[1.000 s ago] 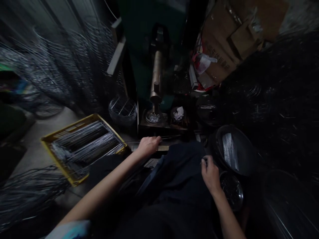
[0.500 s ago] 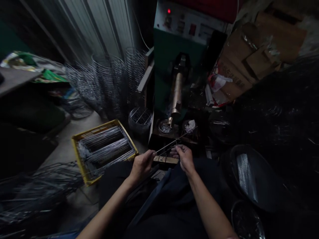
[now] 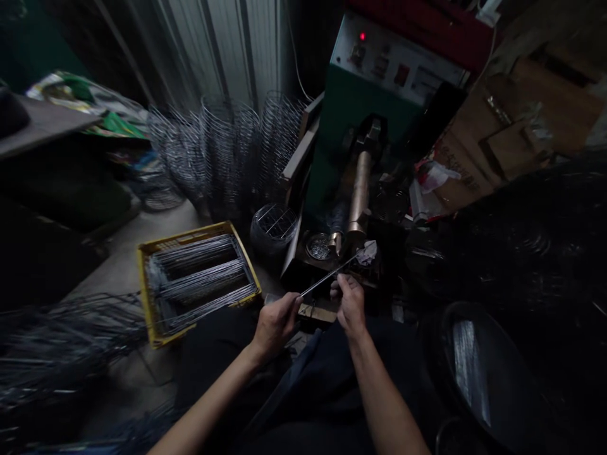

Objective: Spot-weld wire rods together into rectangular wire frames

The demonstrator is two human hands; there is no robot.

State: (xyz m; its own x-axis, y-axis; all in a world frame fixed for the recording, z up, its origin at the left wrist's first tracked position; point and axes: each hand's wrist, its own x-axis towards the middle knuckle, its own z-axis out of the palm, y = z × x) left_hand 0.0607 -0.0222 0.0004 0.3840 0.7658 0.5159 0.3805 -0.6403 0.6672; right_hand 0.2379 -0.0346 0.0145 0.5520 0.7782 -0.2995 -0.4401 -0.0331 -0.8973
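My left hand (image 3: 277, 321) is closed around one end of a thin metal wire rod (image 3: 318, 284). The rod slants up and away to the right, toward a crumpled whitish wad (image 3: 367, 253) below the machine. Close beside the rod, my right hand (image 3: 349, 304) has its thumb and fingers curled together in a pinch. Whatever lies between those fingertips is too small and dark to make out. Just beyond the hands, a copper-coloured electrode tip (image 3: 335, 242) hangs by a round dish of small metal bits (image 3: 318, 247). A thick brass-coloured arm (image 3: 360, 193) reaches down from the machine.
The green machine (image 3: 327, 136) with a lit red lamp stands ahead. At left sits a yellow crate (image 3: 146, 297) of wire parts, with stacked wire baskets (image 3: 227, 145) behind it. Cardboard (image 3: 474, 170) leans at right, above a dark round container (image 3: 441, 354) holding shiny rods.
My view has turned, so the machine and baskets appear farther right. My right hand's fingers are drawn in more tightly beside the rod. The left hand keeps its hold.
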